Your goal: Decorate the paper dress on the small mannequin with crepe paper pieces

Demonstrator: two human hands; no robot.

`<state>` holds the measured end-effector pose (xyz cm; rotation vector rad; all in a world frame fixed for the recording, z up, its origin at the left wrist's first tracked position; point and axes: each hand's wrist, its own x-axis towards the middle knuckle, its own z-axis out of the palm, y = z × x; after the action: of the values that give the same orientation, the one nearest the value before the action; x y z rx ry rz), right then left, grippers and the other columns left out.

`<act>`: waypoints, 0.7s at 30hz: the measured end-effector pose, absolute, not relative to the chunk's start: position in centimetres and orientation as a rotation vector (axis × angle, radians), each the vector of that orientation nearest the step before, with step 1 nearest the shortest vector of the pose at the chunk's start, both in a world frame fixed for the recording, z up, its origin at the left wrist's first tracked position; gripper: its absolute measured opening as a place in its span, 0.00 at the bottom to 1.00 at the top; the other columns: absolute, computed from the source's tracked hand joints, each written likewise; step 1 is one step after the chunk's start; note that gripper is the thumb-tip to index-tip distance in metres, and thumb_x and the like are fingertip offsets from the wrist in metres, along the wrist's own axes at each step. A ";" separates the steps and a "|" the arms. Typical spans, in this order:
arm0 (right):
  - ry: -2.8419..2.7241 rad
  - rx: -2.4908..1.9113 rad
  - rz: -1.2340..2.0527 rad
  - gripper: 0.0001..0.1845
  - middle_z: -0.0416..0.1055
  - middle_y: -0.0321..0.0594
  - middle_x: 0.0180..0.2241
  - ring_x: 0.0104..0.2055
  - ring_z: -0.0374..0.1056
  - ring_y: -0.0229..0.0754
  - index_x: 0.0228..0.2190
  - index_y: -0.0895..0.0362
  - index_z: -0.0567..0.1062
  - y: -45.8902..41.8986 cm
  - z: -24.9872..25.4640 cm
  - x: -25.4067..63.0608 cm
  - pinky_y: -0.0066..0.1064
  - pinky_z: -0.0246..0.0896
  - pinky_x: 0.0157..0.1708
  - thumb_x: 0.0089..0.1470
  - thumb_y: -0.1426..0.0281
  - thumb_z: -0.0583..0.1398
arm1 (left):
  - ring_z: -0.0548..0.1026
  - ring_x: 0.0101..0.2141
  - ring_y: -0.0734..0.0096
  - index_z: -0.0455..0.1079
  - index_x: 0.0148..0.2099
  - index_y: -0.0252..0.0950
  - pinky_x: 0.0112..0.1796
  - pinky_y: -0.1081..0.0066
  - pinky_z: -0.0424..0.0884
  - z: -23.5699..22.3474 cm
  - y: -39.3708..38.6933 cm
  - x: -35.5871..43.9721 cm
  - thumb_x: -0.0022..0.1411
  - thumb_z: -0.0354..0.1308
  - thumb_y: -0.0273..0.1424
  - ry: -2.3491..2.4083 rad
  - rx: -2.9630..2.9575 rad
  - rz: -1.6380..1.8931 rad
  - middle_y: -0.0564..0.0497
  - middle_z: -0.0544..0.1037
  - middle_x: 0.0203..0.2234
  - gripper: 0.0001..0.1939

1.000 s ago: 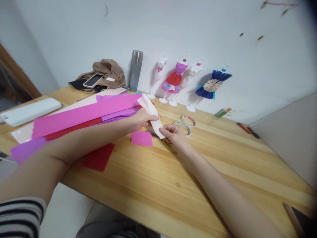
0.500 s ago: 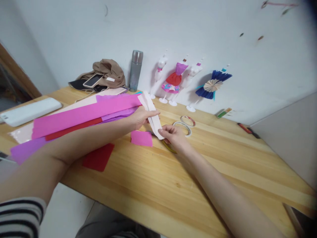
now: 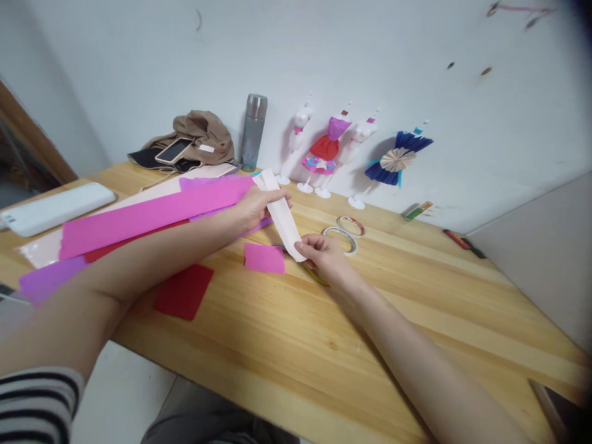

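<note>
A pale pink strip of crepe paper (image 3: 284, 219) stretches between my two hands, slanting down to the right above the table. My left hand (image 3: 259, 205) is closed on its upper part, thumb lying across the top. The lower end is pinched between thumb and fingers of my right hand (image 3: 319, 250). Just below the strip lies a small pink paper piece (image 3: 263, 258). Scissors with yellow handles (image 3: 317, 275) are partly hidden under my right hand. Beneath my left forearm are a long bright pink paper strip (image 3: 152, 213) and a red paper piece (image 3: 185, 293).
Two tape rolls (image 3: 342, 239) lie right of my right hand. Along the wall stand several small dress forms, one in a blue paper dress (image 3: 398, 157), beside a grey bottle (image 3: 254, 132). A brown cloth bag (image 3: 203, 135), a phone (image 3: 174, 150) and a white device (image 3: 58, 208) sit at left.
My left hand has moved slightly up and left along the strip. The strip now looks flatter and straighter, where a fold line ran along it before. My right hand has barely moved.
</note>
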<state>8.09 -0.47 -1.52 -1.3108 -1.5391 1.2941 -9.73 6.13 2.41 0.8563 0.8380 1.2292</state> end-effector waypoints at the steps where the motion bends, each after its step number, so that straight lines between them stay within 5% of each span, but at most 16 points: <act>1: -1.542 -1.308 1.298 0.19 0.58 0.28 0.12 0.16 0.46 0.30 0.22 0.56 0.73 -0.5 -1.5 8.1 0.29 0.34 0.19 0.41 0.53 0.66 | 0.77 0.30 0.69 0.73 0.30 0.31 0.45 0.62 0.73 2.7 6.2 -9.8 0.61 0.60 0.20 0.853 0.857 1.234 0.49 0.78 0.25 0.07; 21: -1.552 -1.312 1.284 0.21 0.58 0.28 0.13 0.17 0.46 0.30 0.23 0.57 0.73 -0.4 -1.8 8.3 0.29 0.34 0.20 0.42 0.51 0.66 | 0.78 0.34 0.67 0.74 0.31 0.33 0.46 0.66 0.72 3.2 9.0 -12.3 0.63 0.57 0.24 0.867 0.944 1.296 0.50 0.78 0.23 0.08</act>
<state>8.27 -0.39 -1.83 -1.3117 -1.5517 1.2843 -12.33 9.02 3.19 0.9442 0.8673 1.2958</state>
